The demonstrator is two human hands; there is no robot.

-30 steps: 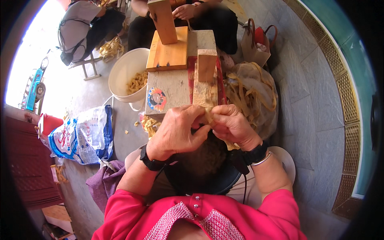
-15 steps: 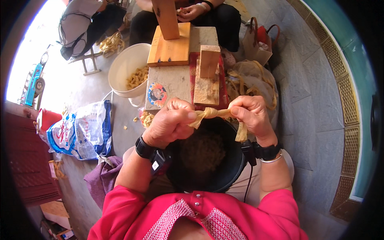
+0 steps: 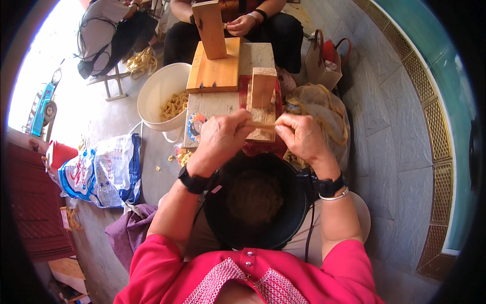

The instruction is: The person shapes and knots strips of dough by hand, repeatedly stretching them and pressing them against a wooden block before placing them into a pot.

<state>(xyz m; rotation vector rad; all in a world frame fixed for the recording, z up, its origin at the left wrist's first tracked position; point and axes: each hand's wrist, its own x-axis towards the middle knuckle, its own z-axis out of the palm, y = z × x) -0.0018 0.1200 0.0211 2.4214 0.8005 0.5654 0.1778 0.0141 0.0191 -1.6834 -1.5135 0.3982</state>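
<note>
The left hand (image 3: pixel 221 136) is pinching one end of a yellowish strip (image 3: pixel 262 124) between thumb and fingers, and the right hand (image 3: pixel 302 137) is pinching the other end, fingers curled. The strip is running taut between them, crossing over the near end of a wooden base (image 3: pixel 261 136); whether it is touching the wood, I cannot tell. A wooden block (image 3: pixel 264 87) is standing upright on that base, just beyond the strip. Below the hands, a black bucket (image 3: pixel 218 215) is sitting between the person's knees. Farther out, a white bucket (image 3: pixel 148 96) is holding yellowish pieces (image 3: pixel 174 105) on the left, a mesh bag (image 3: pixel 324 114) is slumping on the right, and a co-worker (image 3: pixel 283 40) is sitting across the bench (image 3: pixel 215 101).
</note>
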